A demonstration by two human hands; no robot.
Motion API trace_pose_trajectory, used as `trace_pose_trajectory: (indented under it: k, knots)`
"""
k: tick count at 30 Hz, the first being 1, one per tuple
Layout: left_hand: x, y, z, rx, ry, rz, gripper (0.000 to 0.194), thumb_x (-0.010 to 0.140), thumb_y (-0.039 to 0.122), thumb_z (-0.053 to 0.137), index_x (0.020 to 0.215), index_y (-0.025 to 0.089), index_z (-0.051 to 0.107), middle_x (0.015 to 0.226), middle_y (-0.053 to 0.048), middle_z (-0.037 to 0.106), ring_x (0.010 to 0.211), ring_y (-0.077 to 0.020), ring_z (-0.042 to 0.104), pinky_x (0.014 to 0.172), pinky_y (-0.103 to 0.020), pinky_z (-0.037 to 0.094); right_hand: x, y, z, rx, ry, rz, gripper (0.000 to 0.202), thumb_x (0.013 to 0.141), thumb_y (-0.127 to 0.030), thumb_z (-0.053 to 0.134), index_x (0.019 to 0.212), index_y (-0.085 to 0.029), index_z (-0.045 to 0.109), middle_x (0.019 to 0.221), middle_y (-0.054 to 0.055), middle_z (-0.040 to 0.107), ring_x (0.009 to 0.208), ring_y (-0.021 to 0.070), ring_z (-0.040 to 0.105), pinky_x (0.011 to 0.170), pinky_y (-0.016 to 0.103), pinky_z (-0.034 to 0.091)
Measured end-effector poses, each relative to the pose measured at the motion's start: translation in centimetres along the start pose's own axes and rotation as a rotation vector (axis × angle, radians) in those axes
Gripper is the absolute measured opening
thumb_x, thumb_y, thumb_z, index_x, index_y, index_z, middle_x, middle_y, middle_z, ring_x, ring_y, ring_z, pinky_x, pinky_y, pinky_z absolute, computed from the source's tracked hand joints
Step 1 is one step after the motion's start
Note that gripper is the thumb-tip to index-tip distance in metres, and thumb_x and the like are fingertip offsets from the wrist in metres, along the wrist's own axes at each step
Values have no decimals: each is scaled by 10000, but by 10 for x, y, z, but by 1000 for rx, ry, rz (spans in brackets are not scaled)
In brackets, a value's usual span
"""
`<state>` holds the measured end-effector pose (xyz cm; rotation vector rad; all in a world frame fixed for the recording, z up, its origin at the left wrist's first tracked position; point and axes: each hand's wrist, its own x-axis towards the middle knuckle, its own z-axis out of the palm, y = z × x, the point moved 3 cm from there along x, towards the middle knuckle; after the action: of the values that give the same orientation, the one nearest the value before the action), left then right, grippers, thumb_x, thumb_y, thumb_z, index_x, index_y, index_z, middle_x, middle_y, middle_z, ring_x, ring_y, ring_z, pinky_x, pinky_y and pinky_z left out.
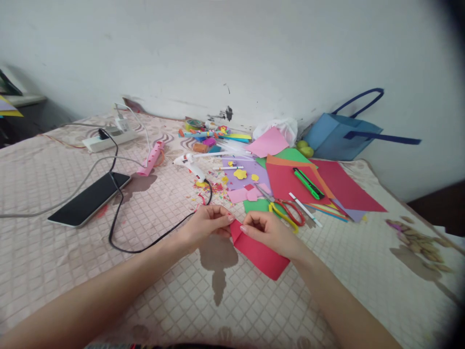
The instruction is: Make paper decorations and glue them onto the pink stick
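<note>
A strip of red craft paper (263, 254) is held above the table between both hands, with a small fold at its left end. My left hand (212, 222) pinches that folded end between thumb and fingers. Close beside it, my right hand (269, 231) is closed on the paper's upper edge, thumb in front. The rest of the strip hangs down to the right below my right hand. Just beyond my hands lie scissors (288, 213) with red and yellow handles. A white glue gun (191, 167) rests further back, its black cord running left.
Coloured sheets (352, 186), a green box cutter (308, 183) and a white marker (305, 210) lie at the right. A blue bag (339, 135) stands by the wall. At left are a tablet (90, 198), a power strip (111, 139) and a pink paper tube (151, 159).
</note>
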<state>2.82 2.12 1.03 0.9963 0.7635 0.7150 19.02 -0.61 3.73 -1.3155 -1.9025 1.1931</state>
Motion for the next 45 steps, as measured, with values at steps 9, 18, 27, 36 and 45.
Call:
trace_pose_trajectory:
  k: [9, 18, 27, 36, 45]
  knots:
    - [4, -3, -1, -46, -49, -45, 382, 757, 483, 603, 750, 101, 601, 703, -76, 666, 622, -140, 632, 628, -263, 492, 0, -1, -1, -14, 19, -15, 194, 812, -286, 527, 655, -175, 501, 585, -43, 444, 523, 83, 370, 479, 216, 281]
    - [1, 0, -1, 38, -49, -17, 271, 684, 351, 718, 755, 114, 608, 673, -26, 659, 613, -113, 621, 624, -234, 490, -1, -1, -1, -24, 12, -9, 166, 817, -267, 513, 678, -175, 512, 606, -37, 459, 544, 88, 383, 490, 218, 286]
    - [1, 1, -1, -5, -15, -3, 226, 678, 298, 724, 715, 108, 607, 658, -27, 659, 598, -111, 620, 615, -230, 495, -2, -2, 0, -37, 9, -17, 160, 822, -252, 499, 681, -177, 511, 620, -32, 476, 564, 94, 401, 507, 220, 307]
    - [2, 0, -1, -21, -56, -44, 375, 784, 456, 581, 767, 84, 627, 699, -73, 669, 634, -131, 638, 624, -238, 498, -1, 0, 1, -28, 11, -20, 157, 819, -237, 506, 677, -171, 510, 620, -36, 473, 566, 90, 406, 514, 217, 310]
    - [2, -1, -2, 31, -39, -19, 244, 679, 313, 722, 729, 93, 628, 649, -27, 664, 583, -94, 614, 610, -213, 497, -3, -2, 2, -20, 4, -21, 156, 824, -225, 499, 678, -170, 513, 614, -39, 461, 558, 84, 393, 502, 208, 298]
